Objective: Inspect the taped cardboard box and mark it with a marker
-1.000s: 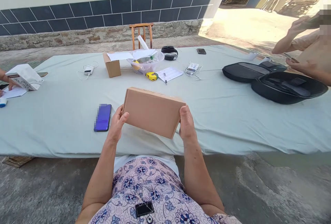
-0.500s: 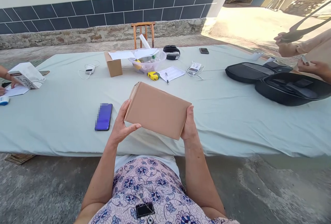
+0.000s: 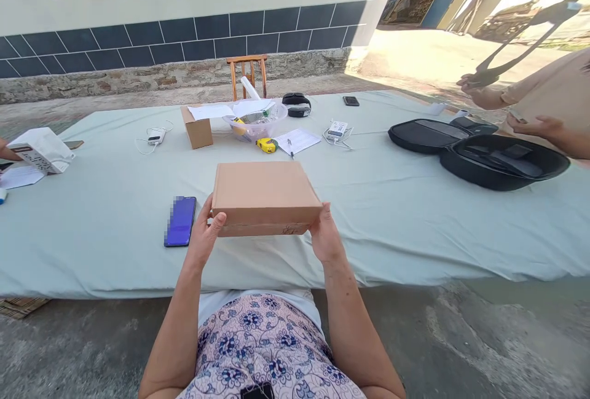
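Between my two hands is a brown cardboard box (image 3: 265, 190), held near the table's front edge with its broad top and its front side showing. My left hand (image 3: 203, 236) grips the box's left end, thumb on the front side. At the right end, my right hand (image 3: 326, 236) is closed on the front corner, its fingers partly hidden. Dark scribbled marks show on the front side, near the right. A phone (image 3: 180, 221) with a blue screen lies on the cloth just left of my left hand.
A pale cloth covers the table (image 3: 391, 221). Beyond the box are a yellow tape measure (image 3: 267, 145), paper (image 3: 298, 140), a plastic basket (image 3: 252, 131) and a small carton (image 3: 199, 133). An open black case (image 3: 502, 168) lies right, beside a person (image 3: 553, 101) holding a strap. Another person's hand is far left.
The box has turned level and tipped, so its front side now shows. Both hands still hold it. The person at right has raised the strap. My view has tilted up a little.
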Available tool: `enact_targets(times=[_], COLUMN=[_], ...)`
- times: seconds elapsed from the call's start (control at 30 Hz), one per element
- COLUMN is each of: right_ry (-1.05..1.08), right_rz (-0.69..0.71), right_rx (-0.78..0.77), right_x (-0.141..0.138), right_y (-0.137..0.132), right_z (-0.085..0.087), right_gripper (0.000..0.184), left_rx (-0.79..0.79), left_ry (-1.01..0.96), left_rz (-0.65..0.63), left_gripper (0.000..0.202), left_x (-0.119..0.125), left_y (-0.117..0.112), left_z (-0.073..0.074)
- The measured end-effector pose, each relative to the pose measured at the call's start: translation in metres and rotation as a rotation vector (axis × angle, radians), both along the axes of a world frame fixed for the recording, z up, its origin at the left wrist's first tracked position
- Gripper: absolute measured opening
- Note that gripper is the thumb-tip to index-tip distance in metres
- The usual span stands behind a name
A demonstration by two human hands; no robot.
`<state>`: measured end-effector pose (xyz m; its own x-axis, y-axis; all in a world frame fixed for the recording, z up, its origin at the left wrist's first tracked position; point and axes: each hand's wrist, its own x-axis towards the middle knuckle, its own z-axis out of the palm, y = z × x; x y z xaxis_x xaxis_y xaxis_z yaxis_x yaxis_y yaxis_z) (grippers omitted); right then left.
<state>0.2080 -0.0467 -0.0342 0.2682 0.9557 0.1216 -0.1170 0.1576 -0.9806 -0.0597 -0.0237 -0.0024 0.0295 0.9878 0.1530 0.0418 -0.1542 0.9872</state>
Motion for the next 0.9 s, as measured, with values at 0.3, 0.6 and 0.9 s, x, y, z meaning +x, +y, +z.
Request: enact_targets(times=[0.3, 0.6, 0.9], right_ry=[-0.185, -0.239, -0.229], right_rz=[-0.067, -0.103, -0.105], right_rx=[-0.019, 0.099, 0.142], right_x=[0.004, -0.002, 0.0], right_y=[-0.004, -0.01, -0.011], right_z=[-0.003, 0.003, 0.007], right_gripper=[0.088, 0.066, 0.067], left_rx=[-0.047, 0.091, 0.163], left_ry=[0.085, 0.143, -0.008], left_rz=[0.208, 0.228, 0.248], left_gripper=[0.083, 0.066, 0.059], left_x=[-0.005, 0.003, 0.006], left_y=[0.004, -0.009, -0.009], left_z=[-0.011, 0.001, 0.0])
